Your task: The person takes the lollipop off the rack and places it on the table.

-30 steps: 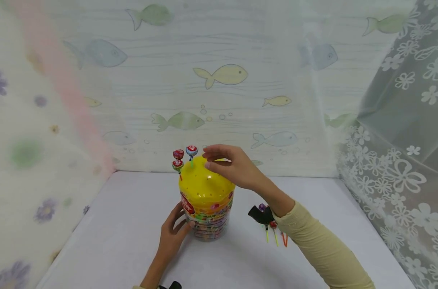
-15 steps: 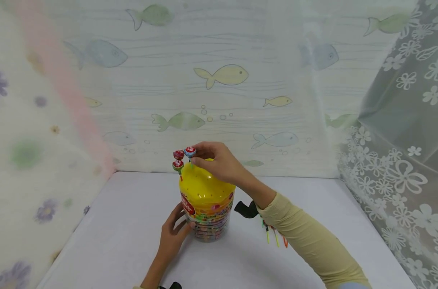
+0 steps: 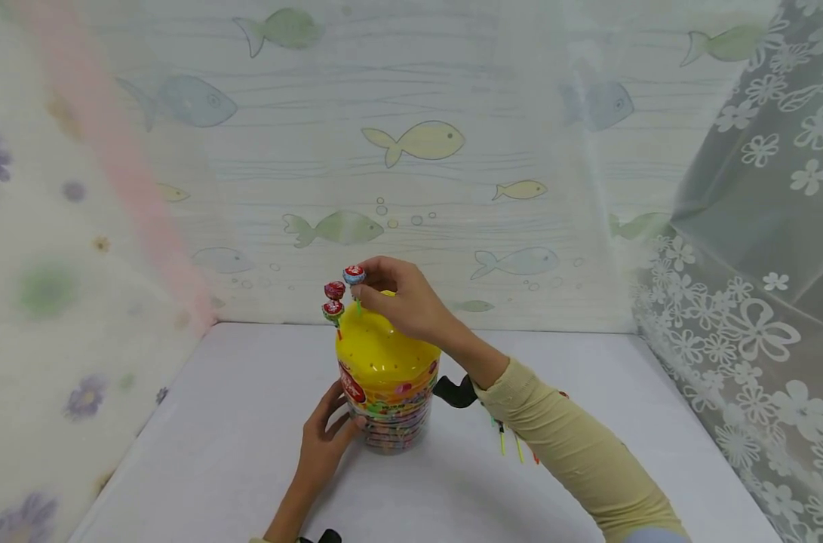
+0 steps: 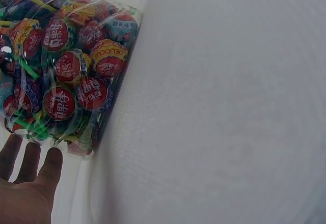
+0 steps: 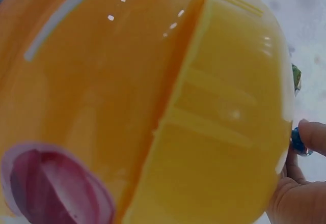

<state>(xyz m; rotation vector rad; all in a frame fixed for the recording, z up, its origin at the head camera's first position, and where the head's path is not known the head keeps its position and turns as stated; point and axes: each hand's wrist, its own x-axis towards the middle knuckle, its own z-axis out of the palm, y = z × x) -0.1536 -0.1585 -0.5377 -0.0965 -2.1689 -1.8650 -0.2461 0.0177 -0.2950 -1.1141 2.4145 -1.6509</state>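
Note:
A big clear jar (image 3: 397,434) of wrapped lollipops stands on the table, under a yellow domed lid (image 3: 384,351) with small holes. My left hand (image 3: 324,445) rests against its lower left side; in the left wrist view the fingers (image 4: 49,168) look fairly straight, their tips at the plastic. Over the lid, my right hand (image 3: 407,302) pinches a blue-wrapped lollipop (image 3: 354,275), whose green stick reaches down to the lid. Beside it a dark red lollipop (image 3: 334,290) and a green-and-red one (image 3: 333,310) stand upright at the lid's left edge.
Several loose lollipop sticks (image 3: 502,443) show on the white table (image 3: 248,422) to the right, their heads mostly hidden by the right sleeve. A black strap piece (image 3: 455,392) juts from the right wrist. A fish-patterned curtain (image 3: 411,188) hangs behind.
My right hand has moved left across the lid and taken hold of the blue-wrapped lollipop, which now sits slightly higher and farther left. My left hand and the jar have stayed in place.

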